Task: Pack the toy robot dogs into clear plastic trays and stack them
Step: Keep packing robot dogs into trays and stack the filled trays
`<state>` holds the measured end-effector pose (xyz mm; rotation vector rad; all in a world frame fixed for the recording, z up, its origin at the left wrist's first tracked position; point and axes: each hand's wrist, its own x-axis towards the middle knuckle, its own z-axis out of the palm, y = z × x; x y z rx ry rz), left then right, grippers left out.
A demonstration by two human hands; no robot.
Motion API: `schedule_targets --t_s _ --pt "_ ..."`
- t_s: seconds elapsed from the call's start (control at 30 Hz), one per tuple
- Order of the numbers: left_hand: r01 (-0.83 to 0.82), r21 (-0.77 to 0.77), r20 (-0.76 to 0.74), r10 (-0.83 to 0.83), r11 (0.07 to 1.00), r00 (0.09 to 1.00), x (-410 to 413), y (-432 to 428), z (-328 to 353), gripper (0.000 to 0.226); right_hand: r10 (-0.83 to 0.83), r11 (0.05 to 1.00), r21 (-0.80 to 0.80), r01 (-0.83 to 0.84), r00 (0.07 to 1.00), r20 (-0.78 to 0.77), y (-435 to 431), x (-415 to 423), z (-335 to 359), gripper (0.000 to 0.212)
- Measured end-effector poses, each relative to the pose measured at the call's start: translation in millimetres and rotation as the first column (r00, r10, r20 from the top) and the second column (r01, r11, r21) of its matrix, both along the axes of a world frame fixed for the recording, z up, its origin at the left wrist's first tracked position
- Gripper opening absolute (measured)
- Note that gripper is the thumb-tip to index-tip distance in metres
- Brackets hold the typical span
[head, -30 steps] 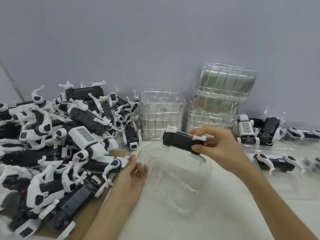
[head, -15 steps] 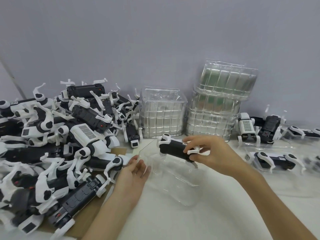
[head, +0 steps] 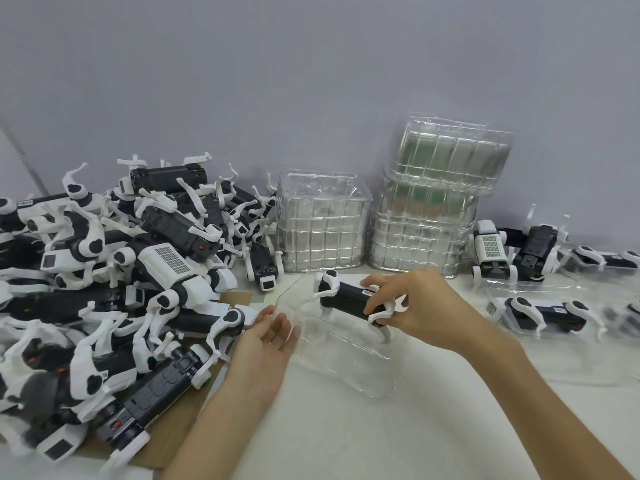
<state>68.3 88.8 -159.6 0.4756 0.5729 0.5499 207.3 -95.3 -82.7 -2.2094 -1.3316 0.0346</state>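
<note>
Over clear tray (head: 349,368), toy dog (head: 346,295) in right hand (head: 427,308).

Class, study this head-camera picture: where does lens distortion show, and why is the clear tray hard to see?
Head view: the wall seam at far left slants steeply, likely wide-angle bending; the clear tray below the right hand holding the toy robot dog shows only by edge glints on the white table; light soft, shadows weak; far-right toys smeared.

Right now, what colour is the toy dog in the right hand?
Black body, white legs on the toy dog in the right hand; head view.
</note>
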Motion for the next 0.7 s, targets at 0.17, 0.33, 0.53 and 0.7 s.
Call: schedule_targets --t_s 0.17,0.33,0.53,0.7 --pt "0.01 0.002 0.001 -0.01 1.0 1.0 -0.6 -0.2 0.6 0.019 0.005 1.0 -0.013 -0.005 1.0 -0.015 0.5 -2.7 1.9 0.04" --pt "0.002 0.001 -0.004 -0.002 1.0 1.0 -0.3 -0.7 0.4 0.02 0.021 0.997 -0.071 -0.018 0.999 0.037 0.3 -5.5 4.4 0.03" --pt "0.01 0.011 -0.001 -0.01 1.0 1.0 -0.6 -0.6 -0.7 0.02 0.014 0.997 -0.072 -0.012 1.0 0.019 1.1 -10.3 6.2 0.028" --pt "0.0 0.013 0.003 0.0 1.0 1.0 -0.2 0.0 -1.3 0.02 0.002 0.992 -0.126 0.009 0.996 0.086 3.5 -14.2 4.4 0.027"
